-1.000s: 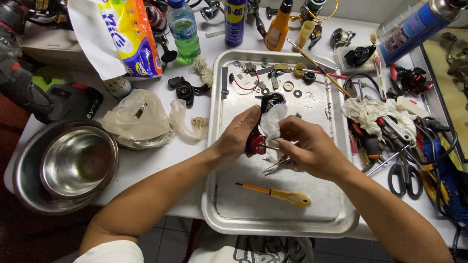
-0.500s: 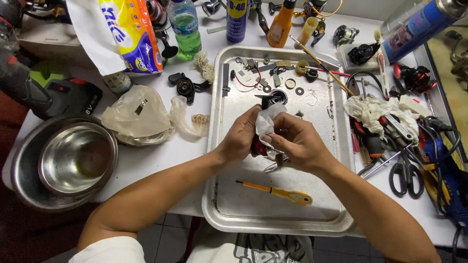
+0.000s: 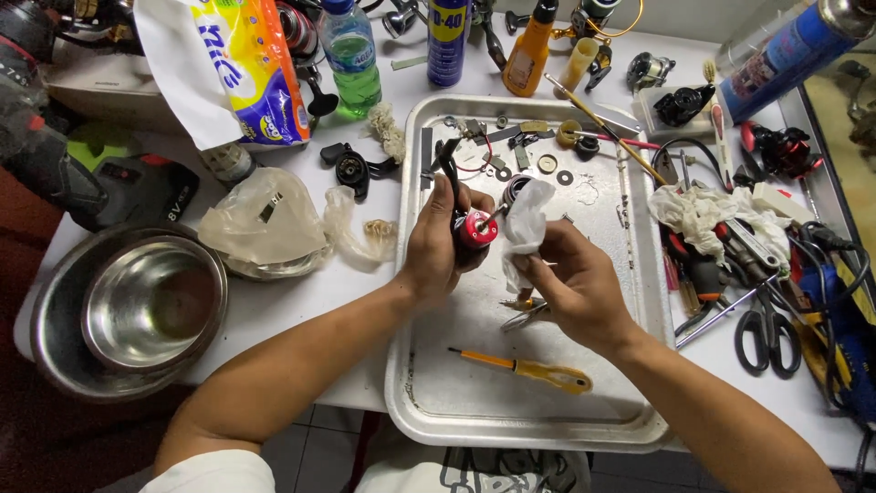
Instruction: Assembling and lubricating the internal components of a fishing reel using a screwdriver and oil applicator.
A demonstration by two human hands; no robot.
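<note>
Two bare hands are held together above the middle of a metal tray [image 3: 415,402], which rests on a cluttered white desk. The left hand [image 3: 436,245] is wrapped tight around a small black mechanical part with a red round cap [image 3: 477,228]; the part looks like a fishing reel body, though much of it is hidden by the fingers. Its red end is turned to the right, toward the other hand. The right hand [image 3: 570,283] is pinched closed on a crumpled white tissue [image 3: 525,219], which is held just beside the red cap, possibly touching it. The long axis of the part appears to run left to right, from palm to tissue. An orange-handled screwdriver [image 3: 525,368] lies flat near the tray's near edge, below both hands. Small washers and screws [image 3: 547,162] are scattered at the tray's far edge. A steel bowl [image 3: 146,306] sits by the desk's left edge.
</note>
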